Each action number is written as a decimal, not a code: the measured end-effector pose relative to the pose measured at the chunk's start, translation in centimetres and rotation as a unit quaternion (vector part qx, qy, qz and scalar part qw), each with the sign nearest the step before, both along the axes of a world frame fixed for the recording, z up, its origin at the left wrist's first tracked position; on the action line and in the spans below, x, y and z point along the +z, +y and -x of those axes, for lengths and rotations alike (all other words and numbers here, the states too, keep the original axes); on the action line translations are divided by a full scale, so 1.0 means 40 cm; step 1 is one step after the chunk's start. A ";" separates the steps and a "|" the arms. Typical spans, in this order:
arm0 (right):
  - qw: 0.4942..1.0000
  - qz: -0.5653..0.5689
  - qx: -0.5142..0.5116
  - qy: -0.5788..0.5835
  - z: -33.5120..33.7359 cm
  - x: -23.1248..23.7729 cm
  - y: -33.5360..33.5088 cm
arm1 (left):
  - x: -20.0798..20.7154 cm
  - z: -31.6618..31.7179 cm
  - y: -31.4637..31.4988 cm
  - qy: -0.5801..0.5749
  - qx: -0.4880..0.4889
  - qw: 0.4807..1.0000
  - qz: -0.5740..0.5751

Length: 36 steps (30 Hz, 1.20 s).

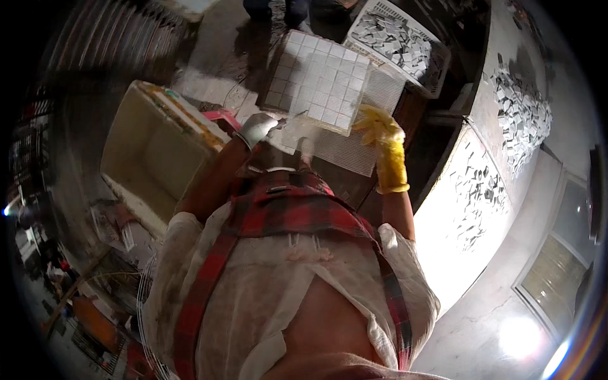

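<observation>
My left hand [256, 128], in a white glove, is closed around a thin dark pointed tool [294, 115]. Its tip lies over the near left edge of a board covered with a grid of square white tiles [323, 79]. On the board's right side is my right hand [383, 132] in a long yellow rubber glove. Its fingers are spread beside the board's near right corner; whether they touch it I cannot tell. Under the board a ribbed pale sheet [345, 152] sticks out to the right and toward me.
A white plastic basket [437, 79] holds many small grey and white pieces at the far right. More such pieces [475, 196] lie on a bright surface at right. An open foam box [158, 152] stands at left, by a pink object [221, 118]. Another person's legs [275, 9] show at the top.
</observation>
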State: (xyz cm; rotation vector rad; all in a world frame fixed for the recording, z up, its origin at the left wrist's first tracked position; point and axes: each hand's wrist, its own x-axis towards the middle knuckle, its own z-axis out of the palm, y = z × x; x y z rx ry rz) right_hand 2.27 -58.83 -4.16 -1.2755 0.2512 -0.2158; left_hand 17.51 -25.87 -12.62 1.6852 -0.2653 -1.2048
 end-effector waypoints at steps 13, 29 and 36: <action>0.994 -0.020 0.029 0.101 -0.268 -0.237 -0.021 | -0.153 -0.254 -0.042 -0.025 0.164 0.978 -0.126; 0.995 -0.012 0.044 0.089 -0.330 -0.279 -0.035 | -0.224 -0.277 -0.030 0.043 0.232 0.966 -0.102; 0.989 0.000 0.011 0.144 -0.339 -0.248 -0.019 | -0.228 -0.255 -0.040 0.018 0.253 0.963 -0.086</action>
